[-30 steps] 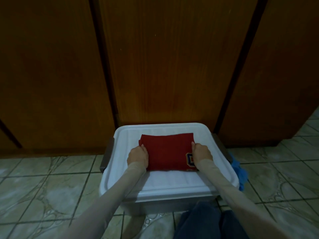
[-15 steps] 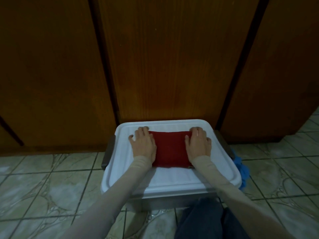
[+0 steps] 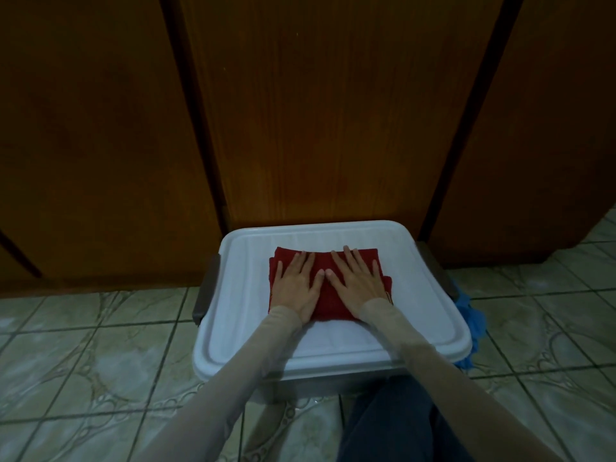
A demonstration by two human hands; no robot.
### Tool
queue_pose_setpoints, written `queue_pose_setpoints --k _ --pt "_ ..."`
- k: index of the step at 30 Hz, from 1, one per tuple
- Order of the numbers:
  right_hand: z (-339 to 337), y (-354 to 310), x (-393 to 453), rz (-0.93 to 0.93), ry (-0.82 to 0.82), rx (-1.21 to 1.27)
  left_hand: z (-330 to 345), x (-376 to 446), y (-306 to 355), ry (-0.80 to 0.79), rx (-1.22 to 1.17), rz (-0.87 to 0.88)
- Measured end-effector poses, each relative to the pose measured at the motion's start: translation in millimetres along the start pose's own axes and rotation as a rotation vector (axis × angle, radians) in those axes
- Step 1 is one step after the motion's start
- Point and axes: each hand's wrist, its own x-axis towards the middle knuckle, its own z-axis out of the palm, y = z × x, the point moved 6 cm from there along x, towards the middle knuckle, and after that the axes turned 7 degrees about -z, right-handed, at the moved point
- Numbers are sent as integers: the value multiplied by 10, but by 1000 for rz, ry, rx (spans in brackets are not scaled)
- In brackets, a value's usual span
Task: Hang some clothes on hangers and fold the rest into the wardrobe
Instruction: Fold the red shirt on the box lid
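Head cam: I've got both hands flat on the folded red garment (image 3: 328,296), which sits on the white lid (image 3: 420,295) of a plastic storage box on the tiled floor (image 3: 83,345). Left hand (image 3: 296,288) covers the left half, right hand (image 3: 355,283) the right half, fingers straight and spread, pointing to the far side, palms pressing down. Neither grip is clenched or wrapped round anything, just resting w/ pressure on the cloth. Thumbs nearly meet in the middle. Garment lies toward the far half of the lid, bare white lid on the near side. Closed dark wood wardrobe doors (image 3: 316,111) stand right behind the box. Some blue fabric (image 3: 468,315) pokes out at the box's right side.
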Motion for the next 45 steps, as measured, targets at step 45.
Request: queue_pose_setpoints --k 45 --pt "-588 625 -291 149 -119 885 -359 244 -419 11 -735 -336"
